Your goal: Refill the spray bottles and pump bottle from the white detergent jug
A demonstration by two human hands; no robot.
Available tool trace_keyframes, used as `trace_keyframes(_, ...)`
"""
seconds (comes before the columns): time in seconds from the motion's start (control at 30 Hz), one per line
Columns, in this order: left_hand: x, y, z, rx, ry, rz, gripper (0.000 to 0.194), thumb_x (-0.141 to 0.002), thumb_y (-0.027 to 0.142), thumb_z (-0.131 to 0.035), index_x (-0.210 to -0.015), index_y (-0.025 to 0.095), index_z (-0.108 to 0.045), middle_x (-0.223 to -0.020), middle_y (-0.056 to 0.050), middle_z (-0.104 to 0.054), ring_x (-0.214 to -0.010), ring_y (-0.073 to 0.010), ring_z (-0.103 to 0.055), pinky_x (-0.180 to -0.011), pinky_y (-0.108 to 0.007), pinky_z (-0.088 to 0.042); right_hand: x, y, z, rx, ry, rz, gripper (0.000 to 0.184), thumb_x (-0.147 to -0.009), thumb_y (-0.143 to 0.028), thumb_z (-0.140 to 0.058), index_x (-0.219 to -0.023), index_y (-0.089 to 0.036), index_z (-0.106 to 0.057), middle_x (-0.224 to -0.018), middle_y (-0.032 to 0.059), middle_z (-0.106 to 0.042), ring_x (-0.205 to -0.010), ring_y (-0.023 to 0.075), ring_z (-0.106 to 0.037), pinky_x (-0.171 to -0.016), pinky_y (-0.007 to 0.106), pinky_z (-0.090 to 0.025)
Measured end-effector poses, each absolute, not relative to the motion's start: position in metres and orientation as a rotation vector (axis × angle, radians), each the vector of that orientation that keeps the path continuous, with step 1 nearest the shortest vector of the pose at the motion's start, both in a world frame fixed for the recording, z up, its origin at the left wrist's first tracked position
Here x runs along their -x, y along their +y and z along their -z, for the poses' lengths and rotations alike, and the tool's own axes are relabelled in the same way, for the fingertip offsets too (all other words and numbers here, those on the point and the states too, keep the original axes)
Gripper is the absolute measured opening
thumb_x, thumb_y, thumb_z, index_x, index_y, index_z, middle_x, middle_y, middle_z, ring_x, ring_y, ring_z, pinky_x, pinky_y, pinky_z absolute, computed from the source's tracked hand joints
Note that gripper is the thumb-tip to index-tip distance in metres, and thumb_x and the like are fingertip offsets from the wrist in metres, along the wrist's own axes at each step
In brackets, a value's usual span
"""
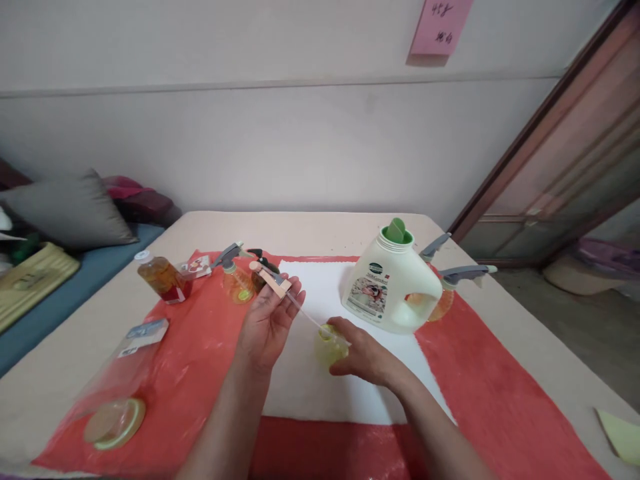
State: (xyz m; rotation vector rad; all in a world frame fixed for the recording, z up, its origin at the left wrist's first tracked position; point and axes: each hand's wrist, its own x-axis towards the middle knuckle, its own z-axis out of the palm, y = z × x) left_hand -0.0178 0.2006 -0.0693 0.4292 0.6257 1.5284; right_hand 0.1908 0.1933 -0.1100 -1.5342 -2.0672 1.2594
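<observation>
My left hand (270, 323), palm turned up, is closed on a peach and grey trigger spray head (270, 279). From the head a thin clear dip tube (310, 317) slants down to the right, its end over the mouth of a small yellowish clear bottle (330, 347). My right hand (363, 350) is wrapped round that bottle, which stands on a white sheet (310, 393). Whether the tube's tip is inside the mouth or just in front of it I cannot tell. Just right of the hands stands a large cream detergent jug (377, 290) with a green piece in its neck.
Left of my hands are an orange spray bottle (237, 283), a dark bottle (259, 280) and an amber bottle (163, 277). A clear plastic container (117, 373) lies front left. Grey trigger spray bottles (443, 303) stand behind the jug. Red plastic sheeting (200, 373) covers the table.
</observation>
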Motion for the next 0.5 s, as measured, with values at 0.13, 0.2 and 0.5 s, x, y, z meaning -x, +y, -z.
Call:
trace_keyframes(0.13,0.024,0.199,0.065,-0.509,0.639,-1.602,0.018,-0.084,0.017,-0.07,-0.101,0.019,-0.073,-0.108,-0.006,-0.075,-0.104,-0.0174,-0.069,-0.102,-0.036,-0.053,-0.188,0.19,0.111,1.535,-2.1,-1.221,0.076,-0.056,-0.024,-0.077,-0.128,-0.025,-0.052,-0.123,0.0039,-0.059,-0.106,0.0226,-0.058,-0.089,0.034,-0.046)
trace_keyframes(0.2,0.031,0.198,0.062,-0.538,0.67,-1.66,0.018,-0.083,0.019,-0.073,-0.101,0.019,-0.073,-0.109,-0.006,-0.075,-0.105,-0.0178,-0.069,-0.103,-0.036,-0.052,-0.188,0.19,0.111,1.544,-2.107,-1.21,0.078,-0.056,-0.024,-0.076,-0.13,-0.024,-0.051,-0.126,0.0048,-0.058,-0.109,0.0234,-0.057,-0.091,0.036,-0.045)
trace_keyframes(0.5,0.042,0.196,0.052,-0.653,0.73,-1.742,0.022,-0.078,0.021,-0.078,-0.098,0.018,-0.074,-0.104,-0.007,-0.075,-0.102,-0.0189,-0.069,-0.1,-0.035,-0.054,-0.19,0.191,0.103,1.584,-2.097,-1.248,0.079,-0.058,-0.025,-0.076,-0.132,-0.023,-0.05,-0.127,0.006,-0.058,-0.112,0.0256,-0.056,-0.094,0.039,-0.045)
